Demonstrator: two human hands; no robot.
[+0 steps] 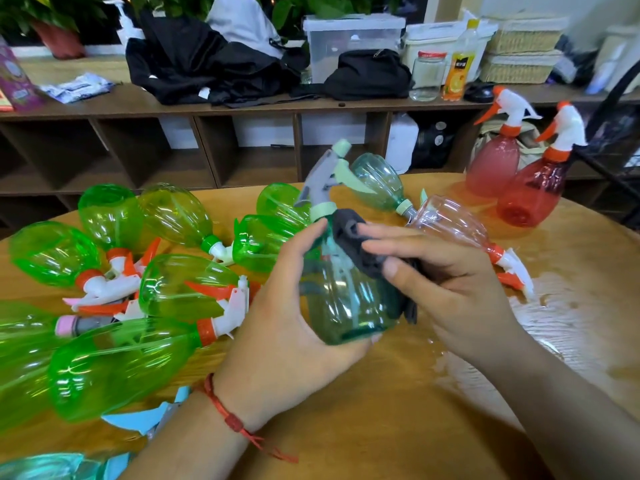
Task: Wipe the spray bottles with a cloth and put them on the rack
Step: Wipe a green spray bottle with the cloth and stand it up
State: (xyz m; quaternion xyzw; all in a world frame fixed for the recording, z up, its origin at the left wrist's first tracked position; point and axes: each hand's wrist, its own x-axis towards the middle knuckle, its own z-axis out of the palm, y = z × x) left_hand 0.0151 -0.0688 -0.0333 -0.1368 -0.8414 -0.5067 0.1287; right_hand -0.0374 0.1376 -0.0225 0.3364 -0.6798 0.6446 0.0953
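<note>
Wooden worktop [381, 427], centre: left hand [277, 327] fingers clasp the teal spray bottle [346, 299]; right hand [450, 289] pinches a dark cloth [349, 233] against its shoulder. Wiping underway; next, probably racking it at two o'clock.

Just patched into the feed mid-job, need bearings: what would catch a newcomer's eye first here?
In the centre, the left hand grips a teal spray bottle upright while the right hand holds a dark grey cloth against its shoulder. A heap of bright green bottles lies sideways across the left of the table, and two red bottles stand at the far right.
</note>
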